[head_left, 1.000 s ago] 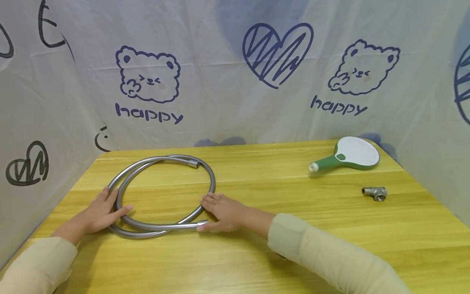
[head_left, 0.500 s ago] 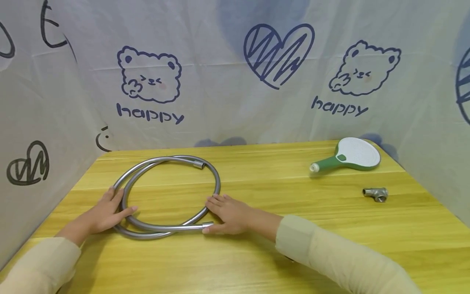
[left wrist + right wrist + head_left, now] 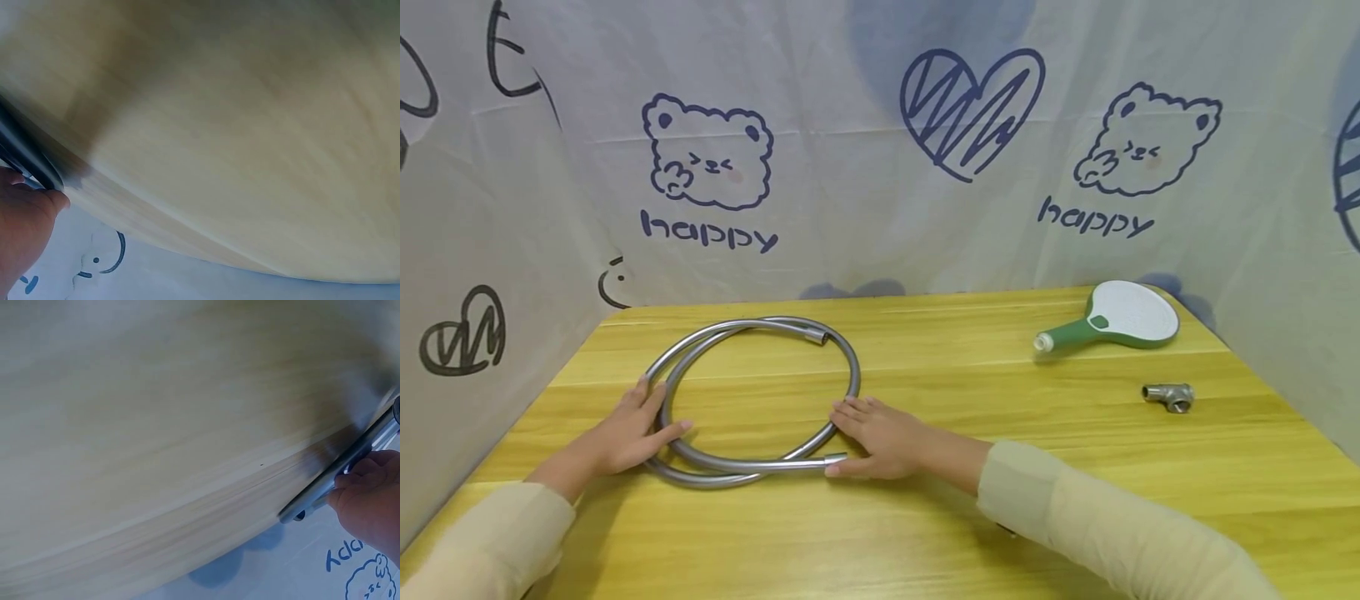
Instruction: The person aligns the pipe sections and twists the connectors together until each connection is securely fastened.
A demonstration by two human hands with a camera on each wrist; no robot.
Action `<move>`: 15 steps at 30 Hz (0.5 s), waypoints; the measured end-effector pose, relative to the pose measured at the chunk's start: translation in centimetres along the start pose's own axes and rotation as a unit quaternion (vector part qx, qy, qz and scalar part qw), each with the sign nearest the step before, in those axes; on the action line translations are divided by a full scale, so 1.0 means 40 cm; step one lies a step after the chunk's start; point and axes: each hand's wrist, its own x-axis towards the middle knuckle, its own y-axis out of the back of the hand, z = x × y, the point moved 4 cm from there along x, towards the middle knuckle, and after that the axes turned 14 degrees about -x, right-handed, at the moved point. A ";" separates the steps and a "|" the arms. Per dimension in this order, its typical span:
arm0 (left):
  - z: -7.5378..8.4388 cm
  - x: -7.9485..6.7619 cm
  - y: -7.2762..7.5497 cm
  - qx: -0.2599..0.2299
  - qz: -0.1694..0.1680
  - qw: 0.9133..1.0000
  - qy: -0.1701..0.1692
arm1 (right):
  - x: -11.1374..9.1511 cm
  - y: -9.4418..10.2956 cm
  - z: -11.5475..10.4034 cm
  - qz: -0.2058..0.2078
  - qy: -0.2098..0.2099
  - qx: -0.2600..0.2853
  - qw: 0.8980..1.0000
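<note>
A grey shower hose (image 3: 854, 367) lies coiled in a loop on the wooden table, both metal ends showing. My left hand (image 3: 628, 435) rests over the coil's left side, fingers straight and thumb stretched inside the loop. On the lower right, my right hand (image 3: 886, 440) lies with extended fingers on the hose, its thumb beside the near end fitting. In the left wrist view, part of the left hand (image 3: 25, 225) touches the dark hose (image 3: 28, 150). The right wrist view has the right hand (image 3: 369, 503) against the hose (image 3: 328, 478); its palm side is hidden.
A green and white shower head (image 3: 1131, 312) lies at the back right, handle pointing left. Nearer sits a small metal tee fitting (image 3: 1168, 397). White cloth walls (image 3: 842, 225) with drawings border the table (image 3: 970, 367) at the back and sides.
Both hands have slid right across the table, and the coiled hose has moved right with them. The shower head and tee fitting lie where they were.
</note>
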 end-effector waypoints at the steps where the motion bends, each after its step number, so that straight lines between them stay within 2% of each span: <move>1: 0.003 0.000 -0.001 0.003 0.000 1.000 -0.001 | -0.002 0.001 0.001 0.000 0.000 0.000 1.000; 15: 0.036 0.001 -0.019 0.009 0.005 1.000 -0.008 | -0.033 -0.004 0.016 0.011 0.004 0.015 1.000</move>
